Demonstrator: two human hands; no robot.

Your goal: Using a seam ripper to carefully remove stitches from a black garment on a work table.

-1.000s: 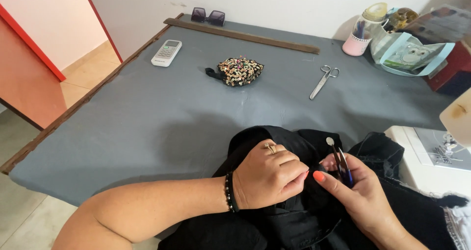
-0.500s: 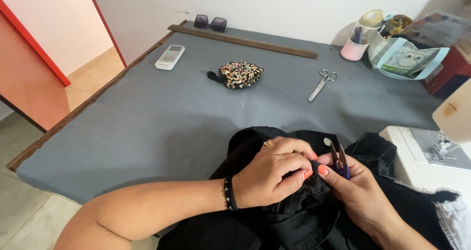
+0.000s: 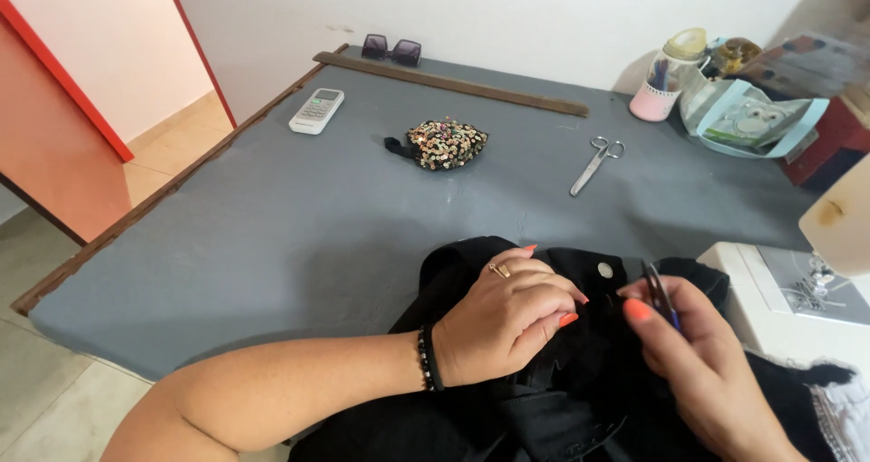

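Left hand (image 3: 507, 322) curled, pinching down a fold of black garment (image 3: 562, 399) at the near edge of the grey surface (image 3: 272, 226). Right hand (image 3: 702, 371) closed on small snips (image 3: 660, 294), tips at the cloth. Soft, limp, probably light; best gripped close beside the metal button (image 3: 604, 270).

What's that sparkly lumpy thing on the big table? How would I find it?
Look at the big grey table. Near its far middle, between the white remote control and the silver scissors, sits a small sequinned pouch. Only it glitters, covered in tiny gold and coloured sequins, with a black tab on one side.
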